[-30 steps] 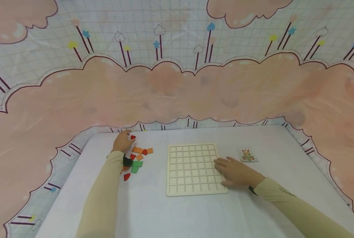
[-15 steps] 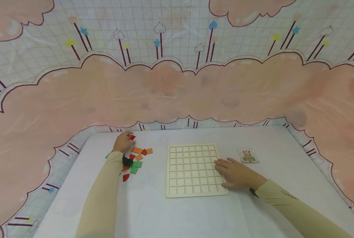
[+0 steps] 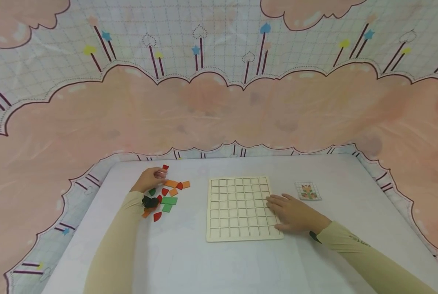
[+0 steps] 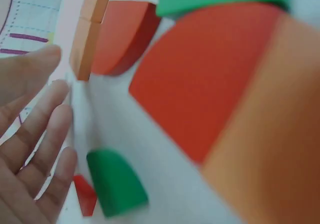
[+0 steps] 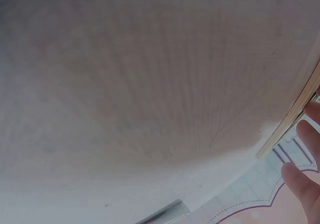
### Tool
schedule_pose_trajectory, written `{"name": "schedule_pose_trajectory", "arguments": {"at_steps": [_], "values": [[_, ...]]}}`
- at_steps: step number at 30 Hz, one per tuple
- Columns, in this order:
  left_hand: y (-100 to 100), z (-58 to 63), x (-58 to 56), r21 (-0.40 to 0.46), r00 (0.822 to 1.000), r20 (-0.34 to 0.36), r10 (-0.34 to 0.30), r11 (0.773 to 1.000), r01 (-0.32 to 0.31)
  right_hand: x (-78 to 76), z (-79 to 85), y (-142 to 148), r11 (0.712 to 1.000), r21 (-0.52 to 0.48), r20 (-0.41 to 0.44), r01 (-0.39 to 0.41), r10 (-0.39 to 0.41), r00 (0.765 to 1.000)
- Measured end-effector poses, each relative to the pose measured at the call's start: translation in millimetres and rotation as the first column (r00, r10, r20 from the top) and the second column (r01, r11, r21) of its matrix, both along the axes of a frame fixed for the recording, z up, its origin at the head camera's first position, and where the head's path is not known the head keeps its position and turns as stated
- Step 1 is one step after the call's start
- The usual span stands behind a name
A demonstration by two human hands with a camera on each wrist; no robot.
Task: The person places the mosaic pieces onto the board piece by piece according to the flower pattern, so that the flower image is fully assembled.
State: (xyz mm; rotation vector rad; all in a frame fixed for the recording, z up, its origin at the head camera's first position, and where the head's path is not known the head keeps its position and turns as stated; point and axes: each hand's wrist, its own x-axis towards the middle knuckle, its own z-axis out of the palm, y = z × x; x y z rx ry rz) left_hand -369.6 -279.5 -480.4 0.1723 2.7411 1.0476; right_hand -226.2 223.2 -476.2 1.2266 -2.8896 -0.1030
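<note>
The left hand point(image 3: 148, 179) is held low over the far left of the desk point(image 3: 241, 267), its fingers loosely bent, with the thumb parted from them; just beyond its fingertips a small red quarter-round piece point(image 3: 165, 167) is seen, though whether it is touched cannot be told; the right hand point(image 3: 290, 213) is laid at the right edge of a square, pale wooden grid board point(image 3: 239, 209), its fingers extended and rested over the rim.

Beside the left thumb an orange rectangular pair of blocks point(image 3: 171, 183) is placed; it is met by a red rounded wedge point(image 3: 179, 186), next to which an orange square block point(image 3: 186, 184) is set; another orange square point(image 3: 173, 192) and a red wedge point(image 3: 165, 192) are found nearer the wrist; a dark green quarter-round piece point(image 3: 152, 192) is partly covered by the hand; close by the black wrist device point(image 3: 150, 202) are gathered a bright green rectangle point(image 3: 169, 200), a green square point(image 3: 167, 208) and a larger red wedge point(image 3: 157, 216).

Well apart, beyond the right hand, a small glossy gridded card point(image 3: 308, 191), printed with a red, orange and green flower, is laid flat; the desk is backed by a peach-and-white printed cloth point(image 3: 219, 116).
</note>
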Motion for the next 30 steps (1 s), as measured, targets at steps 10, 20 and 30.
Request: {"name": "schedule_pose_trajectory", "arguments": {"at_steps": [10, 20, 30], "values": [[-22.4, 6.0, 14.1, -0.018, 0.999, 0.040, 0.000, 1.000, 0.000, 1.6, 2.1, -0.1, 1.000, -0.006, 0.004, -0.003, 0.003, 1.000], [-48.6, 14.5, 31.9, -0.028, 0.999, 0.001, 0.047, 0.999, -0.047, -0.6, 0.7, -0.9, 0.999, -0.021, -0.011, -0.032, 0.032, 0.999], [-51.8, 21.1, 48.9, -0.011, 0.999, 0.045, 0.004, 1.000, -0.003, -1.2, 1.6, -0.5, 0.999, -0.013, -0.009, -0.032, 0.032, 0.999]]}}
